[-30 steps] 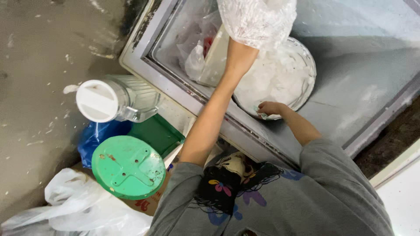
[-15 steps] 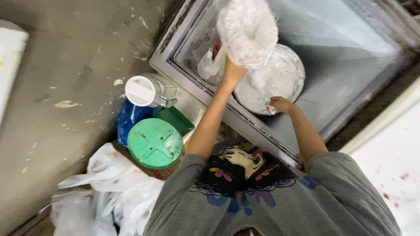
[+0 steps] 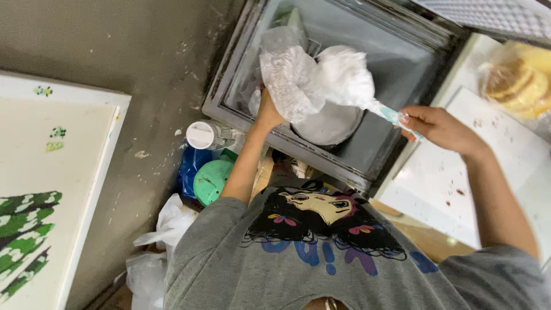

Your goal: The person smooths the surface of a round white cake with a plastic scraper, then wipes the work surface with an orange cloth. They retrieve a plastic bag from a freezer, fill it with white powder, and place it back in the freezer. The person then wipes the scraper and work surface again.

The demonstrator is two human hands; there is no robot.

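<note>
My left hand [image 3: 267,112] was closed around the lower edge of a crinkled, translucent plastic bag [image 3: 290,80], with the fingers wrapped into the film and the bag bulging upward from the grip. The bag hung over the open chest freezer [image 3: 356,163], a rectangular box with a grey metal rim and smooth, dull inner walls. My right hand [image 3: 439,127] was at the right edge of the freezer, thumb and fingers pinched on the narrow pale-blue tip of a white piping bag [image 3: 347,77]. That bag was soft and rounded at its full end, tapering to a thin cone, and its full end touched the plastic bag above the freezer. Below both bags, inside the freezer, sat a round grey container [image 3: 330,123] with a flat top.

Left of the freezer, on the rough concrete floor [image 3: 143,51], stood a clear ribbed jar with a white screw cap [image 3: 201,135], and just below it a round green lid [image 3: 211,181] beside blue plastic. Loose white plastic bags [image 3: 163,229] lay further below. Right of the freezer lay a flat white board [image 3: 436,183] speckled with brown crumbs, with wrapped yellow sponge cakes [image 3: 519,86] beyond it. My grey printed shirt [image 3: 321,252] filled the bottom of the view.
</note>
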